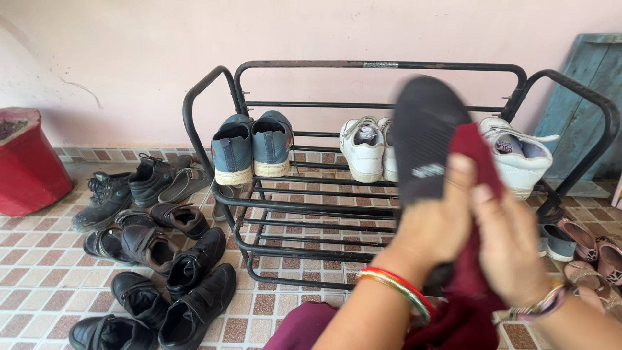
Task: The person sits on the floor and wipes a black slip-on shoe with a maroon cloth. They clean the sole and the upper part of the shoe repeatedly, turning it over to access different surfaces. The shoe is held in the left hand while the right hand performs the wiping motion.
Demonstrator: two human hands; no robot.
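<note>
While the left hand (pixel 431 230) grips it, the dark shoe (pixel 424 139) stands upright — right fingers (pixel 483 194) pressing a maroon cloth (pixel 476 152).

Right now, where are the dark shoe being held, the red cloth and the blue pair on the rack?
dark shoe (pixel 424 136), head view, its sole.
red cloth (pixel 476 162), head view, upper fold.
blue pair (pixel 251 148), head view, heel.
</note>
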